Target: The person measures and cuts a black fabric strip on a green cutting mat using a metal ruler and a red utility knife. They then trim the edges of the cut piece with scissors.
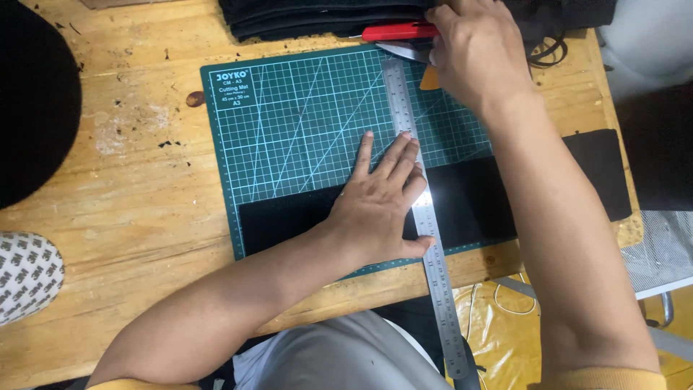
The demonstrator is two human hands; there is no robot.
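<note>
Left hand (382, 206) flat, fingers spread, pressing down on the ruler (426, 217) and the black strip (462, 202) under it. Palm is on the strip, fingertips reach the ruler's left edge. Judgement: that pins both so the straightedge can't skid.

Right hand (473, 54) at the far end of the ruler, closed around a red-handled knife (398, 32). The grey blade pokes out just by the ruler's top end, on its right side. Can't tell if the tip touches the mat. Looks like the start position for a pull along the steel edge toward the body.

Ruler runs nearly straight away from the person, slightly slanted, crossing the strip and overhanging the near edge of the tabletop (130, 188). The strip lies crosswise along the near edge of the green mat (289, 123), its right end running off the mat onto the wood. The mat sits under the cut line, so the wood is likely spared.

Small orange piece (430, 78) just right of the ruler, partly hidden by the right hand. Stack of dark fabric (317, 18) at the far edge, touching the mat's top edge. Black round shape (32, 101) and a white patterned piece (25, 274) far left, well apart from the work.
</note>
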